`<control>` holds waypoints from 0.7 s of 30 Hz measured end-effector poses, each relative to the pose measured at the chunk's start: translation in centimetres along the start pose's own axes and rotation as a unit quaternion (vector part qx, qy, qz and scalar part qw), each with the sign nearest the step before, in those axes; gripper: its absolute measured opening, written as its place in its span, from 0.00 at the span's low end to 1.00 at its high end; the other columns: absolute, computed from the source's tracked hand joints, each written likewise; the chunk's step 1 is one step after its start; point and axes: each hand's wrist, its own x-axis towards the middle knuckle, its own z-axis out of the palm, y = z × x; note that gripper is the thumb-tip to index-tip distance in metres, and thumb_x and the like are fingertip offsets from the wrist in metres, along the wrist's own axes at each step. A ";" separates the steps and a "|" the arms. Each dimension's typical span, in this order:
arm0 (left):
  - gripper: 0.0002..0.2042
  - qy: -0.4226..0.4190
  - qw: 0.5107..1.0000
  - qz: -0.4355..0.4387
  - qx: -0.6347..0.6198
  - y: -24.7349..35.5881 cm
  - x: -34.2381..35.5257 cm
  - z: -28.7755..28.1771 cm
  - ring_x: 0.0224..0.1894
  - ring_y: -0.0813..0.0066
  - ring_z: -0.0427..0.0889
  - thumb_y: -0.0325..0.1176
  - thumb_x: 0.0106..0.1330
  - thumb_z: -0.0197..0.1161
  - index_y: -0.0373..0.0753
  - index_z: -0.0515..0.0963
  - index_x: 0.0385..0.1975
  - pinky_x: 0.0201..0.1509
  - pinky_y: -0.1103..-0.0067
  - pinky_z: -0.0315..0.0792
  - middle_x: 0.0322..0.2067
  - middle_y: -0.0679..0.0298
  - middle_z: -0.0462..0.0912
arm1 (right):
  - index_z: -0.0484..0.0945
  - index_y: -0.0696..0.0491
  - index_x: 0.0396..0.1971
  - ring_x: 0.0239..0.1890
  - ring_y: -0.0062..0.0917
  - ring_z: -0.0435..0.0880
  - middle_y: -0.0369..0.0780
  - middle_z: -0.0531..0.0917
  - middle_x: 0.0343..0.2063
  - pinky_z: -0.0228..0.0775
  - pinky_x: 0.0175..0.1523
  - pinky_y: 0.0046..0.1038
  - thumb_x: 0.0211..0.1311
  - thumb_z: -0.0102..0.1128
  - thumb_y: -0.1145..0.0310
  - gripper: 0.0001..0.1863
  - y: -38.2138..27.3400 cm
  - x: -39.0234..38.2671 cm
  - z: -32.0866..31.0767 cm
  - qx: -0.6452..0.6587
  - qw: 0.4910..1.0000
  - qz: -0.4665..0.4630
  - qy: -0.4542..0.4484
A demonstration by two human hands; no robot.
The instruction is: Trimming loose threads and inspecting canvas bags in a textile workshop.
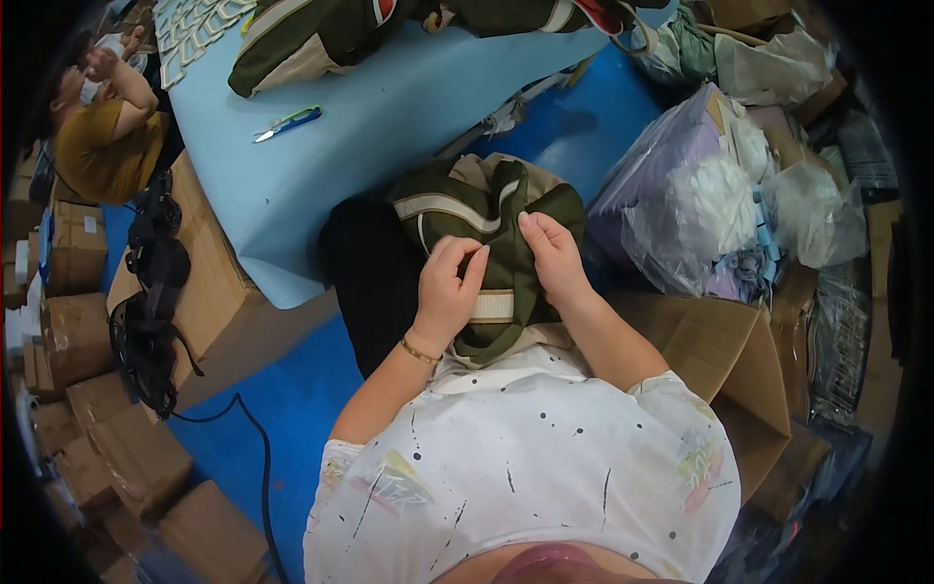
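Observation:
An olive-green fabric bag [454, 178] with cream bands and beige panels lies on my lap over dark trousers. My right hand [553, 255] pinches a dark green strap or fold of it between thumb and fingers, on the bag's right side. My left hand [449, 284] is over the bag's middle, beside a woven cream band [491, 306], fingers curled in toward the thumb; what they grip, if anything, is hidden. A green loop of strap hangs below my hands.
Ahead stands a light-blue table [209, 146] with snips [287, 124] and more green bags [292, 44]. Another person [112, 146] sits at upper left. Cartons [136, 448], black straps [156, 273] and a cable flank me left; plastic-wrapped bundles [681, 195] and an open carton [730, 370] right.

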 end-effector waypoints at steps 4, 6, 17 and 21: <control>0.13 0.066 0.980 0.127 0.140 2.2 -0.2 -1.1 0.44 0.57 0.73 0.27 0.58 0.60 0.33 0.72 0.42 0.48 0.72 0.68 0.43 0.53 0.74 | 0.74 0.54 0.29 0.25 0.12 0.71 0.29 0.76 0.23 0.65 0.32 0.16 0.68 0.48 0.60 0.14 -2.4 0.0 4.0 0.158 0.980 0.084 0.081; 0.15 0.037 0.987 0.101 0.123 3.2 -0.8 -1.3 0.46 0.55 0.73 0.31 0.58 0.62 0.32 0.72 0.44 0.51 0.72 0.68 0.43 0.53 0.74 | 0.74 0.54 0.32 0.27 0.15 0.75 0.32 0.78 0.26 0.68 0.34 0.18 0.69 0.46 0.59 0.14 -2.6 0.3 5.1 0.179 0.979 0.057 0.078; 0.12 0.069 0.996 -0.046 0.016 2.6 -1.4 -1.8 0.32 0.73 0.74 0.29 0.56 0.65 0.30 0.74 0.36 0.35 0.82 0.68 0.30 0.60 0.74 | 0.68 0.51 0.28 0.25 0.09 0.64 0.28 0.71 0.24 0.57 0.29 0.13 0.70 0.45 0.62 0.11 0.5 0.2 5.6 0.062 0.997 -0.049 -0.004; 0.10 0.083 0.996 -0.019 0.007 1.7 -1.4 -1.9 0.30 0.74 0.73 0.27 0.55 0.65 0.30 0.75 0.34 0.34 0.82 0.68 0.29 0.60 0.74 | 0.66 0.50 0.27 0.23 0.08 0.62 0.27 0.69 0.22 0.54 0.27 0.12 0.70 0.46 0.65 0.10 0.7 0.3 5.1 0.045 0.997 -0.057 -0.033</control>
